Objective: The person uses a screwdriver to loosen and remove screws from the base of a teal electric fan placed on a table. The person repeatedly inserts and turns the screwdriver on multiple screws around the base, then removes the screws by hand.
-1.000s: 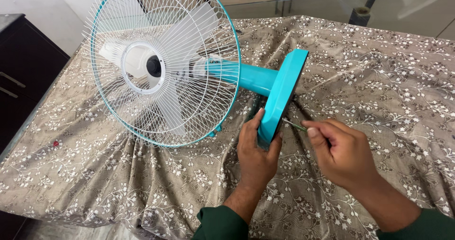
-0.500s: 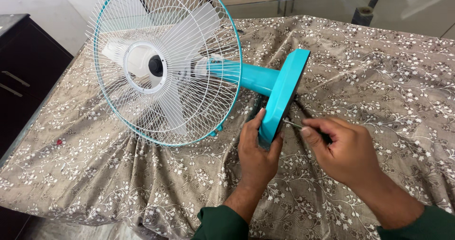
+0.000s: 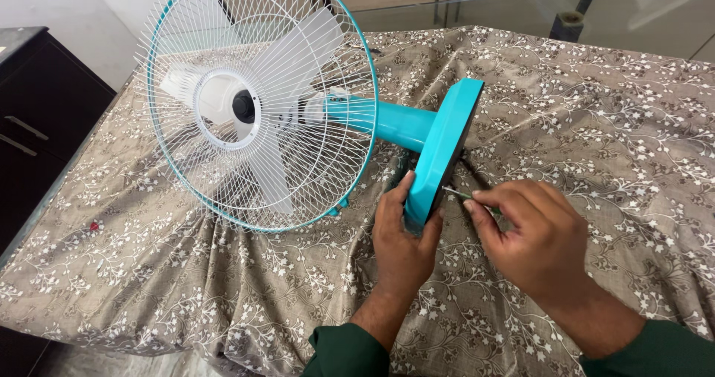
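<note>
- Black cabinet (image 3: 30,116) at far left, beside the table.
- Table fan (image 3: 298,116) lies on its side on the floral cloth (image 3: 223,273); white wire guard (image 3: 253,101) faces left, teal base (image 3: 443,150) stands on edge mid-table.
- Left hand (image 3: 402,239) wraps the base's lower rim, thumb on the near face, fingers curled behind, steadying it.
- Right hand (image 3: 532,235) pinches a thin screwdriver (image 3: 465,196), tip at the base underside; likely on a screw, the head is hidden.
- Step in hand: working a screw under the base. Next move calls for a square tip and a firm brace.
</note>
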